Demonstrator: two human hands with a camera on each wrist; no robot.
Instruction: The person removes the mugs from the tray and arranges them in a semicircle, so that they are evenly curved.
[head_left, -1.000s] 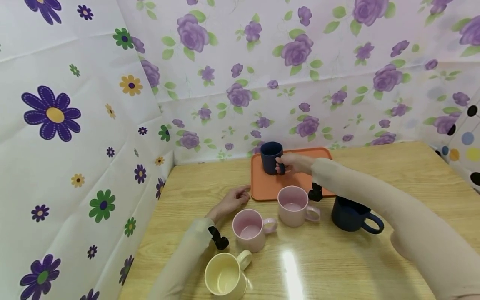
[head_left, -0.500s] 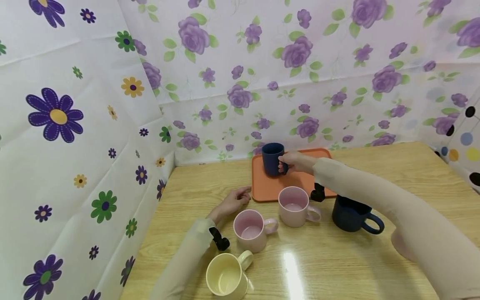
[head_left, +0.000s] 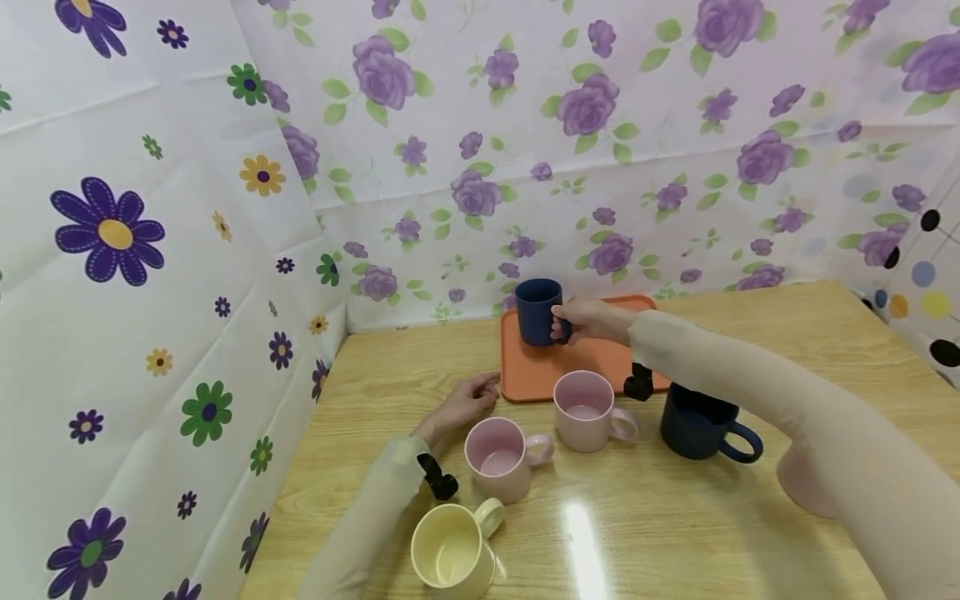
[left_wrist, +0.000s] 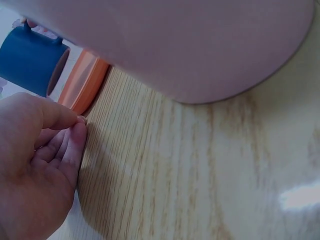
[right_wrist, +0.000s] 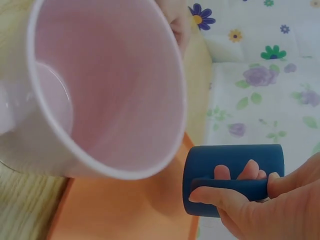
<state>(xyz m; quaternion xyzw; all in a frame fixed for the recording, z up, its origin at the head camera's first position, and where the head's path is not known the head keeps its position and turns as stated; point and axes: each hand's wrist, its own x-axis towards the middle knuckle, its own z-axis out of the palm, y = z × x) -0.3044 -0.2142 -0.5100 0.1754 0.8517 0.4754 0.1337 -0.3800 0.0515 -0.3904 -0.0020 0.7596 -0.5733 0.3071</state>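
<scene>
My right hand [head_left: 588, 320] grips the handle of a dark blue mug [head_left: 537, 313] over the left part of an orange tray [head_left: 528, 379]. In the left wrist view the blue mug [left_wrist: 31, 60] shows its underside, a little above the tray [left_wrist: 89, 82]. The right wrist view has my fingers curled through the handle, thumb along it. My left hand [head_left: 467, 402] rests on the table by the tray's front left corner, fingers loosely bent and holding nothing. Just right of that hand stands a pink mug [head_left: 498, 471]; another pink mug [head_left: 584, 417] is by the tray's front edge.
A pale yellow mug [head_left: 452, 554] stands nearest me on the wooden table [head_left: 660, 533]. Right of the pink mugs is a second dark blue mug [head_left: 697, 429], partly under my right sleeve. A pink object [head_left: 802, 483] is mostly hidden by that arm. Flowered sheets [head_left: 420, 225] hang behind and left.
The blue mug in my right hand has risen slightly and shifted a little left above the tray. My left hand and the other mugs keep their places.
</scene>
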